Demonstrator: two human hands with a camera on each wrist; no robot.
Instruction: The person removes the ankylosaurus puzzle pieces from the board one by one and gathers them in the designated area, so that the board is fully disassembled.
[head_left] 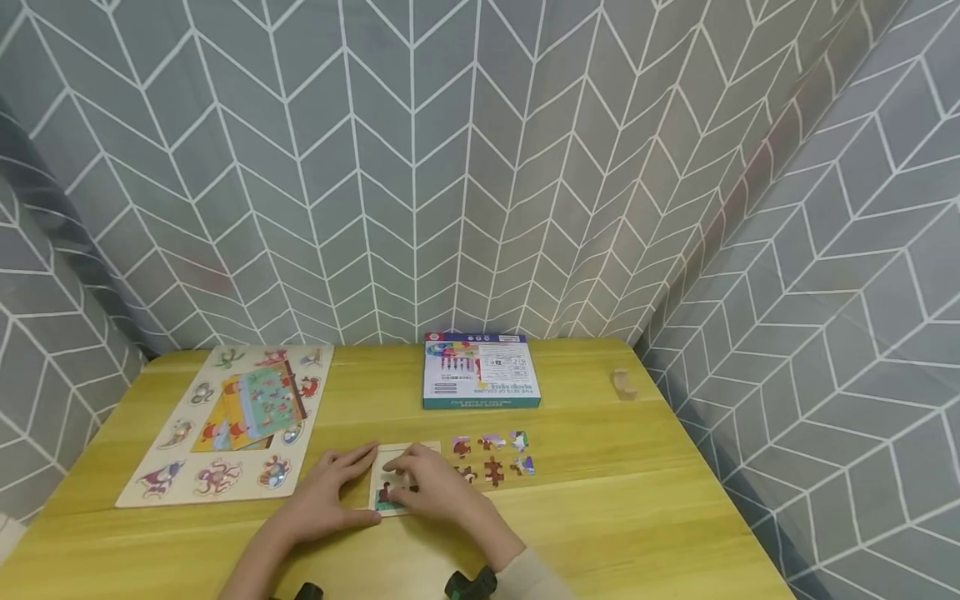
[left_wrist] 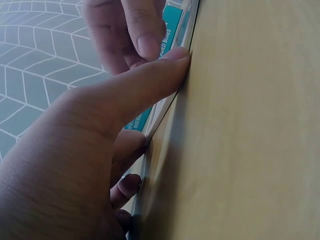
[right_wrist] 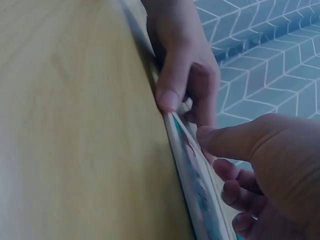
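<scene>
A small wooden puzzle tray (head_left: 402, 450) lies near the front middle of the table, with a few dark red and green puzzle pieces (head_left: 386, 493) in its lower part. My left hand (head_left: 330, 492) holds the tray at its left side, the index finger at the top corner and the thumb at the bottom corner. Over the tray is my right hand (head_left: 438, 487), thumb and index finger apart and fingertips right at the pieces; it hides part of them. The thumb (right_wrist: 220, 139) of the right hand reaches the tray's edge in the right wrist view.
Several loose puzzle pieces (head_left: 492, 471) lie just right of the tray. Behind them lies a flat box (head_left: 482, 375). A large board with sea animals (head_left: 176, 487) is at left, bearing colourful picture cards (head_left: 262, 404). A small beige object (head_left: 622, 383) lies at the right back.
</scene>
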